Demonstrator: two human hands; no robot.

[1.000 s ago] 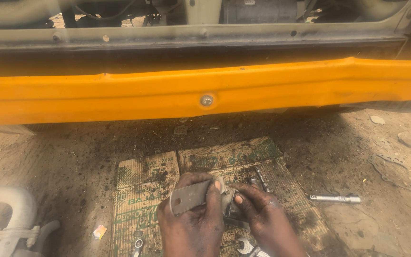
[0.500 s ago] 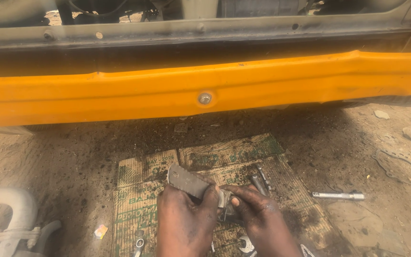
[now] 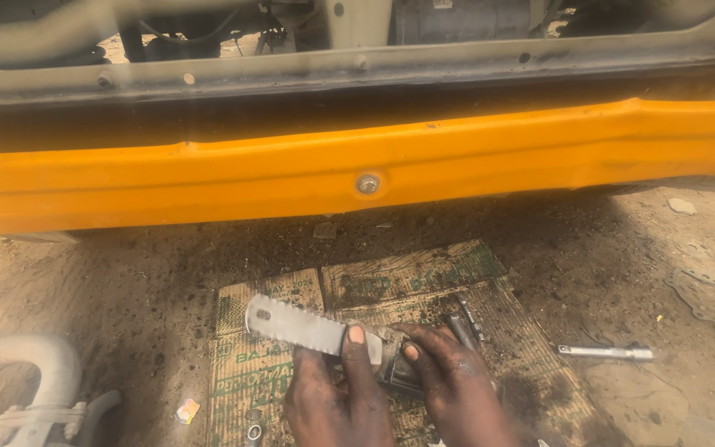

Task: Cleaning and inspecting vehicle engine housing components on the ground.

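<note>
While your left hand (image 3: 337,397) pinches the flat grey metal serrated blade (image 3: 308,329), its long axis running far-left over the worn cardboard mat (image 3: 424,277), your right hand (image 3: 457,389) closes on the dark greasy part (image 3: 395,368) at its near-right end.

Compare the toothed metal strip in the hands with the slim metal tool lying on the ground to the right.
The toothed metal strip is flat, wide and serrated, held off the ground by the left hand; the slim metal tool is narrow, rod-like, and lies untouched on the dirt. Both are grey metal.
</note>
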